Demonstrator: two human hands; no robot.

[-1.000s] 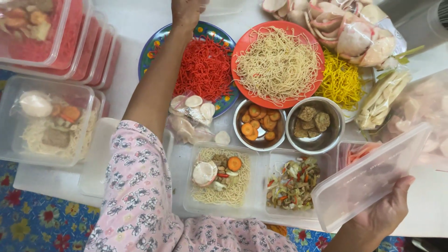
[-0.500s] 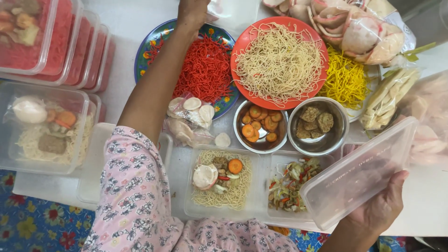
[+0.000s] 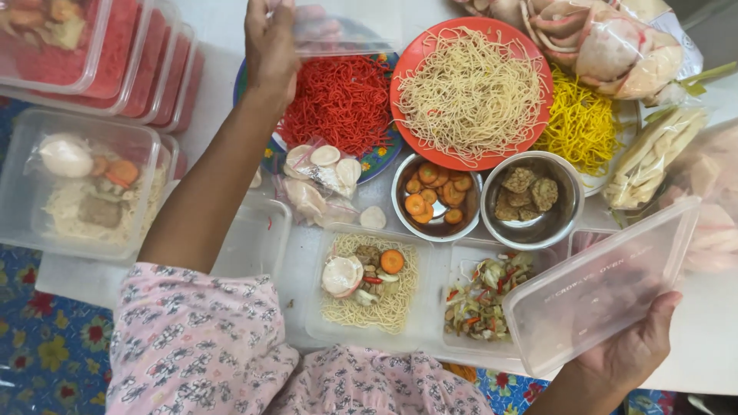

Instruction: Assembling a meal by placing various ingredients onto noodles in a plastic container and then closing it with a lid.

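Right hand (image 3: pixel 626 350) grips a clear lid (image 3: pixel 603 284) by its lower corner, long axis tilting up-right over the vegetable tray (image 3: pixel 480 300). Left hand (image 3: pixel 269 46) now pinches a plastic bag (image 3: pixel 338 34), lifted since earlier.

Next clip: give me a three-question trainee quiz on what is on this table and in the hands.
1. True or false: the right hand holds a clear plastic lid.
2. Which steel bowl holds carrot slices: A, the left bowl, or B, the right bowl?
3. Fill in: the noodles on the orange plate are ____ in colour.

Key: 1 true. 2 A. 3 pale beige; the red noodles lie on the blue plate by the left hand.
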